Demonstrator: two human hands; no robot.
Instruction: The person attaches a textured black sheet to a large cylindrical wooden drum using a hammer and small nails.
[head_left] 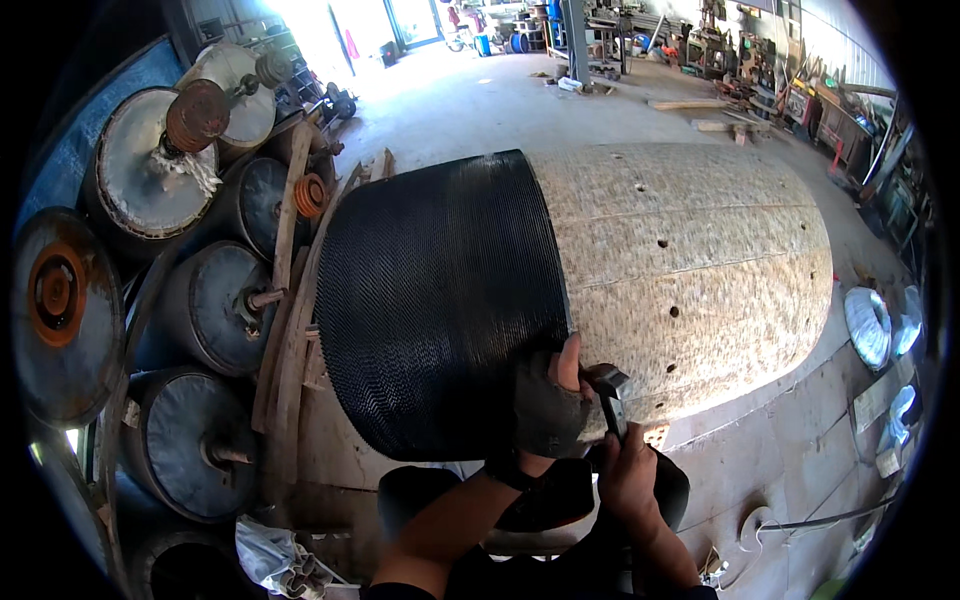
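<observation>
Before me lies a large drum, its left part wrapped in black toothed wire (440, 290) and its right part a speckled tan surface (690, 260) with small holes. My left hand (550, 408), in a dark fingerless glove, is closed at the near end of the boundary between the two. One bare finger or thumb points up along the wire's edge; whatever the fingers hold is hidden. Just right of it, my right hand (632, 475) grips a hammer (610, 392) by its handle. The hammer's head is up, close to the left hand and over the drum's near side.
Several metal rollers (215, 305) with protruding shafts are stacked at the left. Wooden planks (290, 350) stand between them and the drum. White-wrapped coils (868, 327) lie at the right. A post (576, 45) and cluttered benches stand at the back. Crumpled plastic (275, 555) lies at lower left.
</observation>
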